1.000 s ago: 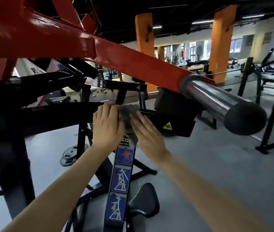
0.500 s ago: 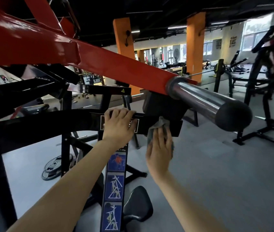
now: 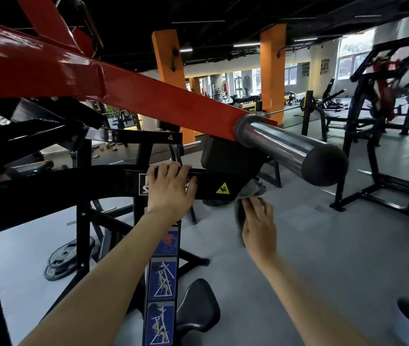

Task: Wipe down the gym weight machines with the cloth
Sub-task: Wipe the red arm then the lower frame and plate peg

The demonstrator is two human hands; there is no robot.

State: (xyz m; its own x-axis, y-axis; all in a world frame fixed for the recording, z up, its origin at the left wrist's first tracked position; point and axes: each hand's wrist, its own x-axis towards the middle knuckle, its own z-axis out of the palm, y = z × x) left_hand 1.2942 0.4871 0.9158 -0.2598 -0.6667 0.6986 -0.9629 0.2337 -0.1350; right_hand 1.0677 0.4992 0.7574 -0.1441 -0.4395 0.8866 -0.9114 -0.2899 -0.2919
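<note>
- The grey cloth [image 3: 248, 192] is bunched against the right-hand end of the black beam [image 3: 98, 187], just below the yellow warning sticker [image 3: 223, 189]. A fold of it hangs down beside the palm.
- The right hand [image 3: 258, 221] grasps the cloth from below the beam, with its fingers laid over the fabric and pointing up toward the beam's end. The thumb is hidden from where I stand.
- The left hand [image 3: 171, 189] grips the same beam further along. Its fingers are bent over the top edge and its thumb is spread across the front face, partly covering a white-lettered label.
- Straight down from the left wrist runs a narrow instruction strip [image 3: 163, 279] with blue exercise pictures. A black seat pad [image 3: 198, 305] sits just beside its lower end.
- Above both hands a red lever arm [image 3: 148, 96] slants across and ends in a chrome weight horn [image 3: 281, 143] with a dark rounded cap.
- Two weight plates [image 3: 62, 259] lie on the grey floor [image 3: 323, 245] behind the frame, to the left.
- Further back stand two orange pillars [image 3: 272, 71], with another black machine [image 3: 385, 101] to the right, which looks blurred.
</note>
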